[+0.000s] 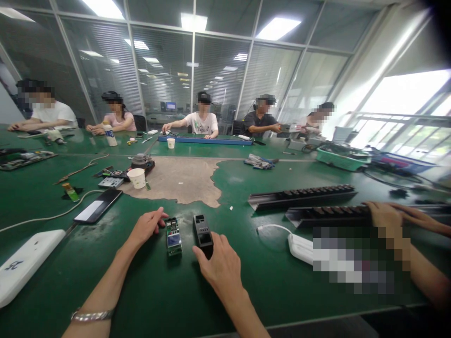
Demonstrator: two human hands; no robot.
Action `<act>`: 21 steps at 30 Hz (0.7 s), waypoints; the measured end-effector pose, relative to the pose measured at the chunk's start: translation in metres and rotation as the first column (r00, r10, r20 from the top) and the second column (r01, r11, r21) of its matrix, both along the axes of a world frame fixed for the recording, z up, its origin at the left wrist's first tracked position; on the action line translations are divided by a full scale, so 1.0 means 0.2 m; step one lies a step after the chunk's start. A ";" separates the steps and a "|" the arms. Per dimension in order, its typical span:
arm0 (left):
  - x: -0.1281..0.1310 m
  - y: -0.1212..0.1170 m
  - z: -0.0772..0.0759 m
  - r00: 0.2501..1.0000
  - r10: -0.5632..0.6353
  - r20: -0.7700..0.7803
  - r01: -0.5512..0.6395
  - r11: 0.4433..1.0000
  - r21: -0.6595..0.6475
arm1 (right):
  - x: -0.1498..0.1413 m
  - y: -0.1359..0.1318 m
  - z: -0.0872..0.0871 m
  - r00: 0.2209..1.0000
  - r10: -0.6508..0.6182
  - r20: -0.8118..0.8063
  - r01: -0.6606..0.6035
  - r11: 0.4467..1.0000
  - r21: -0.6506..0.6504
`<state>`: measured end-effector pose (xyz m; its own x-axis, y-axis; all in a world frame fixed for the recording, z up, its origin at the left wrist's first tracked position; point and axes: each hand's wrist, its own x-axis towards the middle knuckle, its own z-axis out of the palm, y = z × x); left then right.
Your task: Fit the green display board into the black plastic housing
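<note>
In the head view, my left hand [150, 223] rests just left of a small green circuit board [174, 238]. Its fingers are loosely stretched out and hold nothing; the fingertips come close to the board's upper left corner. The board lies face up, with a small screen on its lower half. To its right is a long black plastic housing [202, 230] with cut-out windows. My right hand [223, 263] has its thumb and fingers around the near right end of this housing. The fingertips behind it are partly hidden.
On the left lie a phone [98, 206], a white power bank [30, 263] and a paper cup [136, 178]. Black channel-shaped rails [303, 197] and a white cabled device [299, 249] are on the right, near a co-worker's hands [385, 218]. Several people sit across the green table [148, 291].
</note>
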<state>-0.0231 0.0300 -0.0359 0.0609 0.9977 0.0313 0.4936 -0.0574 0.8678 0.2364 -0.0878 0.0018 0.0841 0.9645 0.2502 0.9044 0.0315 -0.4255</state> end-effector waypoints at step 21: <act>0.03 -0.04 0.05 0.999 0.015 0.035 -0.016 1.000 0.007 | -0.27 -0.01 0.16 0.915 0.257 -0.311 -0.192 0.956 0.223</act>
<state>-0.0180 0.0218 -0.0256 0.0442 0.9982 0.0409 0.4641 -0.0568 0.8840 0.1826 -0.0894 0.0330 -0.0200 0.9071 0.4204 0.6707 0.3240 -0.6672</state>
